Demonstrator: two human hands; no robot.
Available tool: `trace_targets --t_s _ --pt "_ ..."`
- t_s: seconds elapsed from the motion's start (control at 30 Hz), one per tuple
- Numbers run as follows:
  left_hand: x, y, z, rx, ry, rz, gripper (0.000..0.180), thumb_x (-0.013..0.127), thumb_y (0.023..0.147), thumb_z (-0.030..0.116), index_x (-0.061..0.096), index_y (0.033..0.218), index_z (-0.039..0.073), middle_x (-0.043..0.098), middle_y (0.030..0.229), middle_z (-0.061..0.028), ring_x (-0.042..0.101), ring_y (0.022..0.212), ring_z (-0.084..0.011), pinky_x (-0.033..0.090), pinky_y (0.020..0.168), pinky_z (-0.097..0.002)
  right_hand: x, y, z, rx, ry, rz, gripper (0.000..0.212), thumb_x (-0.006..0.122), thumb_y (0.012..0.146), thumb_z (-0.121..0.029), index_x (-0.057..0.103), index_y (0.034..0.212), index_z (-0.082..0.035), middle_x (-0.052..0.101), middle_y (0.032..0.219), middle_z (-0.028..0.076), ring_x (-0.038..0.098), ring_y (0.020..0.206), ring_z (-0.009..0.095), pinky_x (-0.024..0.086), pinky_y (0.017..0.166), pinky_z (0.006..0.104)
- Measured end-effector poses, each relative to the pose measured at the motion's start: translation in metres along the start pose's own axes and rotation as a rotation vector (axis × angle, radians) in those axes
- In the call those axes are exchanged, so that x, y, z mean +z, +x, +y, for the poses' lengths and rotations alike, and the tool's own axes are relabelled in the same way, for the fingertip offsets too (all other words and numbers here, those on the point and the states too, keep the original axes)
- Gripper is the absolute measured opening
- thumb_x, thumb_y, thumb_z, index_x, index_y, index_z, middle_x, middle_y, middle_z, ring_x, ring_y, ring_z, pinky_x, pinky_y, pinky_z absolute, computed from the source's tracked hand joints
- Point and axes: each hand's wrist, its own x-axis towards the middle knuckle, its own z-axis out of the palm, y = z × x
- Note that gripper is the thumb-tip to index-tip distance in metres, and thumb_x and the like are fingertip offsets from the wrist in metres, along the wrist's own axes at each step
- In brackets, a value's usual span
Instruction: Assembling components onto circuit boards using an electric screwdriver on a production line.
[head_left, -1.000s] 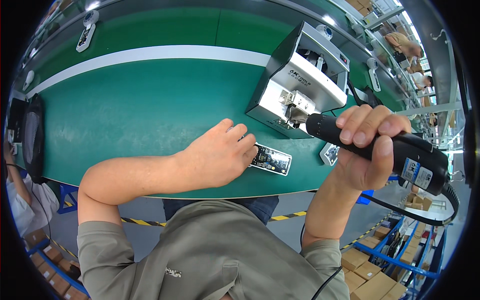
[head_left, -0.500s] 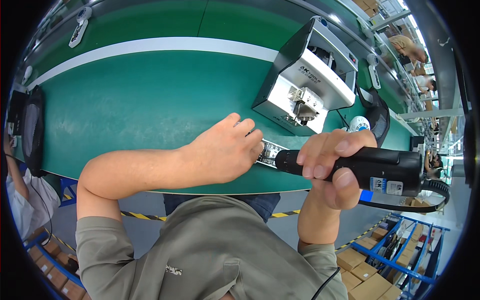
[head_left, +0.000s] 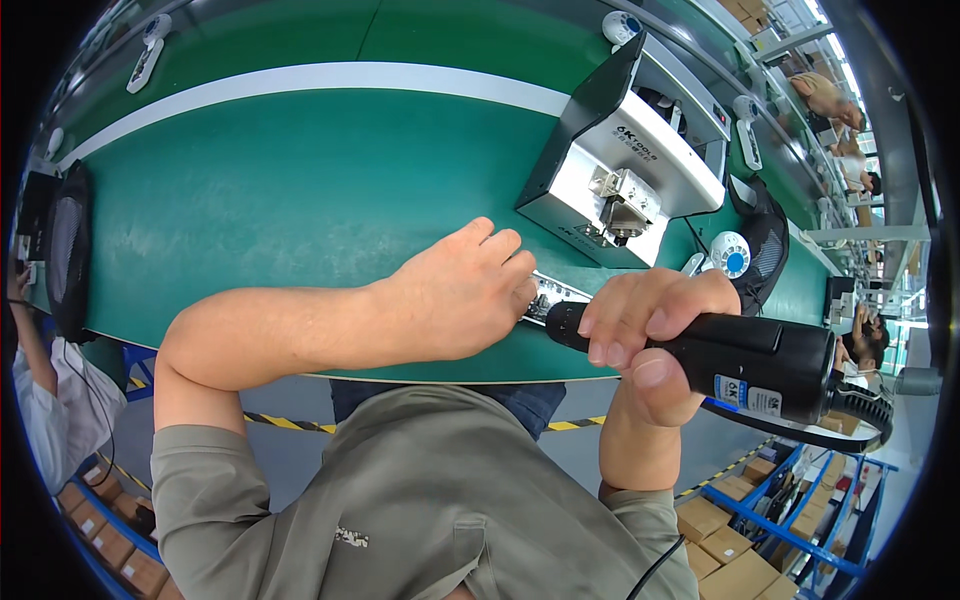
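Note:
My left hand (head_left: 462, 295) lies palm down on the green belt, its fingers pressing on a small flat metal part (head_left: 553, 296) near the table's front edge. My right hand (head_left: 650, 335) is wrapped around a black electric screwdriver (head_left: 745, 365), held almost level. The tool's tip points left at the metal part, right beside my left fingertips. Whether the tip touches the part is hidden by my fingers.
A grey and black machine with a metal feeder (head_left: 625, 165) stands on the green belt (head_left: 280, 190) behind the part. A white and blue round object (head_left: 732, 254) lies to its right. A black fan (head_left: 68, 250) sits at the far left. Cardboard boxes (head_left: 740, 560) lie under the table.
The right hand brought the screwdriver down from the machine's feeder and turned it level, with its tip at the metal part. The left hand stayed on the part.

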Motion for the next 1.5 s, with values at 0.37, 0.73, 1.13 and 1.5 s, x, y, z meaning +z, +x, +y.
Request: trace_targets --t_s 0.37,0.73,1.13,1.5 --pt "-0.001 0.001 -0.001 0.034 0.038 0.066 0.016 0.058 0.079 0.017 0.063 0.089 0.005 0.051 0.088 -0.0097 0.044 0.08 -0.0227 0.037 0.073 -0.034 -0.007 0.017 -0.018 0.062 0.015 -0.007 0.025 0.069 0.068 0.002 0.056 0.087 -0.004 0.059 0.065 0.009 0.058 0.058 0.019 0.051 0.059 0.031" --pt "0.003 -0.001 0.002 0.019 0.039 0.013 0.021 0.057 0.08 0.017 0.061 0.097 0.005 0.052 0.097 -0.0113 0.046 0.085 -0.0236 0.038 0.077 -0.0341 -0.03 0.055 -0.023 -0.331 -0.263 -0.013 0.024 0.061 0.082 -0.008 0.053 0.102 -0.002 0.056 0.062 0.007 0.055 0.051 0.017 0.051 0.056 0.0291" --pt "-0.005 0.001 0.003 0.004 0.033 -0.049 0.02 0.058 0.08 0.017 0.06 0.096 0.005 0.053 0.099 -0.0108 0.047 0.088 -0.0233 0.038 0.079 -0.0334 -0.038 -0.002 -0.036 -0.178 -0.151 0.072 0.025 0.062 0.08 -0.009 0.053 0.102 -0.003 0.056 0.062 0.006 0.056 0.05 0.016 0.05 0.054 0.0288" --pt "-0.006 0.003 0.004 0.001 0.041 -0.044 0.021 0.06 0.079 0.015 0.06 0.097 0.005 0.054 0.102 -0.0109 0.048 0.09 -0.0234 0.039 0.081 -0.0337 -0.051 -0.031 -0.035 -0.11 -0.24 0.047 0.028 0.059 0.086 -0.017 0.05 0.11 -0.006 0.056 0.066 0.005 0.055 0.055 0.015 0.049 0.059 0.0286"
